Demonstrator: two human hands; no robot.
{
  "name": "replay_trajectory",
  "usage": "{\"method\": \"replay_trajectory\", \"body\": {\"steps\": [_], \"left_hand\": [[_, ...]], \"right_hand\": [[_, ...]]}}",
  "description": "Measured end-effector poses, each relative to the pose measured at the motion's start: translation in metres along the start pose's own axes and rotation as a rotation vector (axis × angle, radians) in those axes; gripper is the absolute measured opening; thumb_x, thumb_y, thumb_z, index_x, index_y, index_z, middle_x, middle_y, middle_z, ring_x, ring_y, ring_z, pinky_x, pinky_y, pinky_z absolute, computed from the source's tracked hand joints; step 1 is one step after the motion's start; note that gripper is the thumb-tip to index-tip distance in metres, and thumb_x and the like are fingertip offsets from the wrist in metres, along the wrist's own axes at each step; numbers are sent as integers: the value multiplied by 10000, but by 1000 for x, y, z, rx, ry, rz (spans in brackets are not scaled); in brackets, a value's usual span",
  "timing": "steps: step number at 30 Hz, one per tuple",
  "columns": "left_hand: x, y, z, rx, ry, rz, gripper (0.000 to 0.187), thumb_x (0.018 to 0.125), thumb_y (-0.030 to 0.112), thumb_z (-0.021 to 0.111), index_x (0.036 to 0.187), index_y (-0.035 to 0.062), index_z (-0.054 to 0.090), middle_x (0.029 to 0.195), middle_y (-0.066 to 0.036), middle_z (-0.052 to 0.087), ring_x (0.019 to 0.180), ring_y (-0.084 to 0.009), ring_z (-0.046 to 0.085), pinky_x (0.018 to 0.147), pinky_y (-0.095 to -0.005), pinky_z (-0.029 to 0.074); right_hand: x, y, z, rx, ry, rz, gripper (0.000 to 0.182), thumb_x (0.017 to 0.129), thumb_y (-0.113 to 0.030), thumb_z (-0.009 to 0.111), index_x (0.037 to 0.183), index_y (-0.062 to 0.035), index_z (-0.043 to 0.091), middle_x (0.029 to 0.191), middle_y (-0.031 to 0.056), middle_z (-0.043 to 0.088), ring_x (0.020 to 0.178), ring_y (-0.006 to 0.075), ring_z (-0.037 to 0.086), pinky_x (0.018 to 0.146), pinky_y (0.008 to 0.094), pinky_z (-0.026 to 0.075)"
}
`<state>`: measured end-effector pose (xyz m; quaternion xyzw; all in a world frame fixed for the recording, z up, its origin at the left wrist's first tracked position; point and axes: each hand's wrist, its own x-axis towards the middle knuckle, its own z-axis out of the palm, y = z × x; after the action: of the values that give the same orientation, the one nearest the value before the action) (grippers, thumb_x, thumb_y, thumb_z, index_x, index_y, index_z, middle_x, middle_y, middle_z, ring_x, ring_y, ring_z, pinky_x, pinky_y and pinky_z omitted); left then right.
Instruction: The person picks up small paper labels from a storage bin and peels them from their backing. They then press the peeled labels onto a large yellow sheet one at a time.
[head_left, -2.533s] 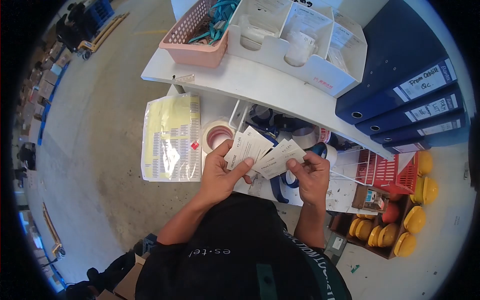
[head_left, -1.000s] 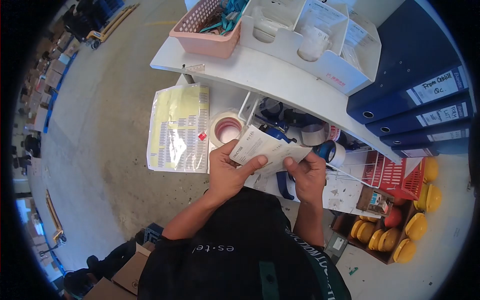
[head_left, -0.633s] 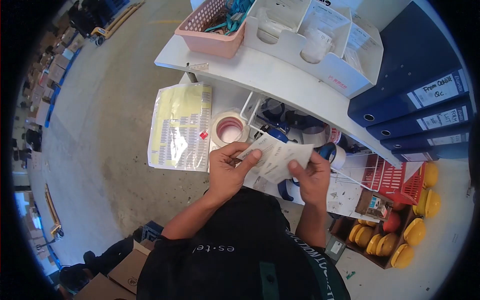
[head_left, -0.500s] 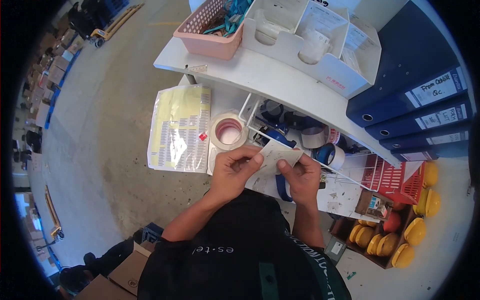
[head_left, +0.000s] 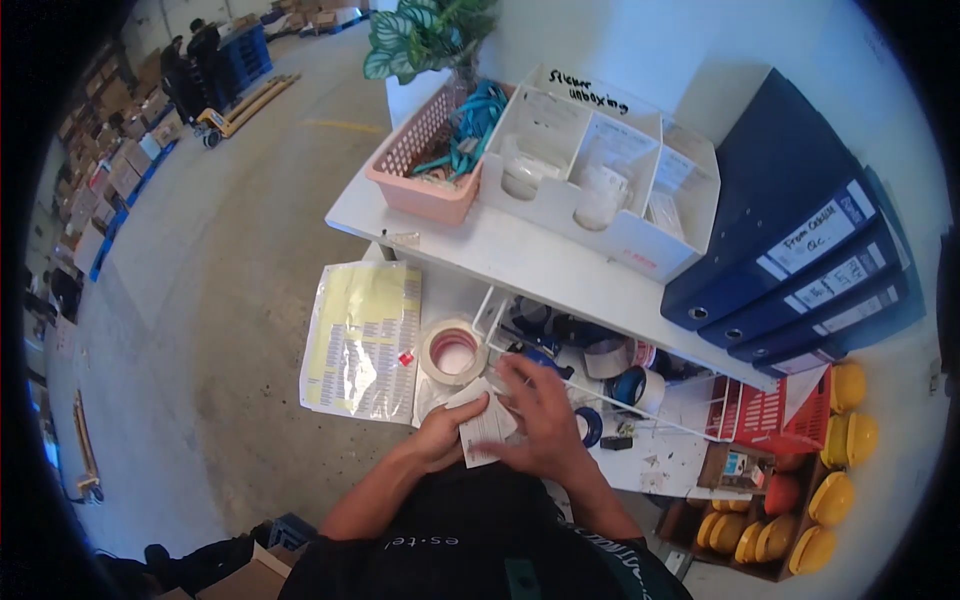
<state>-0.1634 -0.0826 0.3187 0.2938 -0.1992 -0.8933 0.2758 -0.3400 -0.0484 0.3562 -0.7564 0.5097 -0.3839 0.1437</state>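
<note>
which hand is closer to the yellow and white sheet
Left. The left hand holds the white cards close to the lower right corner of the yellow and white sheet; the right hand is farther to the right of it.

Left hand (head_left: pixel 438 438) holding white cards (head_left: pixel 478 428), blurred right hand (head_left: pixel 548 420) beside them, tape roll (head_left: pixel 432 352), 3-section holder (head_left: pixel 550 205) on shelf (head_left: pixel 560 260)

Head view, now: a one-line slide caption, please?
The left hand grips white cards, the right hand spread close by, near a tape roll.
</note>
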Motion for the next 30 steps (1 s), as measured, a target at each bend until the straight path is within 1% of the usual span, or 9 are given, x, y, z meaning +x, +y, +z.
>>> {"method": "replay_trajectory", "body": {"steps": [2,9,11,14,15,17,21,27,30], "left_hand": [[1,-3,-6,13,-11,-26,439,1048,199,472,1439,8,414,1319,-164,587,1191,-294,624,993,-414,536],[2,-11,-38,-27,-37,-179,536,833,25,513,1365,-22,462,1258,-180,613,1149,-312,650,971,-418,542],[-1,-19,-49,-274,-293,-78,546,808,38,508,1349,-22,466,1231,-195,620,1168,-307,633,982,-424,529],[5,-28,-57,-415,-437,10,541,790,67,513,1322,-23,489,1201,-185,619,1125,-293,628,978,-412,518],[3,-25,-55,-416,-438,16,541,790,67,513,1322,-23,489,1201,-185,619,1125,-293,628,978,-412,518],[-4,-18,-48,-151,-47,-121,486,795,74,512,1273,-8,529,1115,-156,610,1051,-275,621,934,-400,524],[-3,-22,-65,-291,-269,-13,450,755,-28,547,1204,10,570,1031,-120,615,975,-259,635,857,-374,537],[-14,1,-35,-162,75,-32,303,800,-36,628,1093,20,574,920,-66,563,878,-222,618,785,-337,525],[-4,-8,-61,-247,-111,6,234,841,29,673,1049,28,566,874,-48,526,765,-162,541,699,-309,471]], "right_hand": [[2,-5,1,50,-198,-87,1038,592,-533,901,1421,-42,516,1473,207,472,1345,349,482,1129,527,319],[10,-2,9,-9,-332,-135,987,580,-493,909,1385,-52,547,1376,145,544,1314,310,512,1136,542,300],[10,-2,14,4,-336,-125,998,573,-493,912,1386,-48,542,1371,144,550,1307,315,517,1135,540,304],[19,-9,17,1,-333,-138,1019,572,-490,913,1399,-40,522,1357,143,564,1288,316,533,1131,532,315],[23,-11,17,-14,-328,-162,1030,577,-487,912,1409,-35,509,1349,143,573,1275,311,544,1128,525,321],[24,-9,23,-16,-403,-189,1034,583,-477,910,1419,-31,496,1353,143,572,1265,301,550,1117,519,334],[24,0,33,34,-512,-172,1019,603,-435,906,1438,-37,478,1368,140,565,1237,273,565,1088,500,364],[36,-4,35,-102,-667,-222,980,653,-359,875,1470,-59,425,1400,142,538,1282,297,522,1092,497,354],[65,-8,5,84,-553,-294,802,697,-329,860,1389,-74,544,1302,147,601,1193,318,575,1041,476,405]]}}
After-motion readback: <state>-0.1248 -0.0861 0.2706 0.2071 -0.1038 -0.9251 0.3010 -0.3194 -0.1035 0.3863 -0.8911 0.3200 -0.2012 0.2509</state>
